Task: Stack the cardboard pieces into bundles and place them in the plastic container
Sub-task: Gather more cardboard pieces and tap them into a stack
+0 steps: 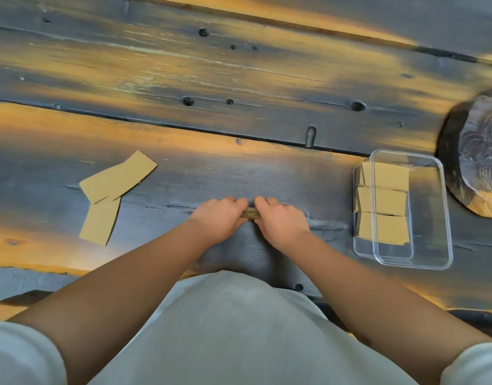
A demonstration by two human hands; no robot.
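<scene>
You are in the bundling step. Your left hand and right hand meet at the centre of the frame, both closed on a small bundle of cardboard that stands on edge on the wooden table. Only its corrugated edges show between your knuckles; the fingers curl over the far side, so you seem to be squaring the pieces against the tabletop.

At the right of the frame sits the clear plastic container, with three bundles already packed in a column along its left side. The lower end of the container and the strip along its right wall look free.

At the left of the frame lie the loose cardboard pieces, overlapping in a bent fan, well apart from your hands.

The next move calls for keeping the bundle pinched tight so the pieces do not slide, carrying it right and setting it into the free space beside the packed bundles. After that, the loose pieces at the left remain to be gathered.
</scene>
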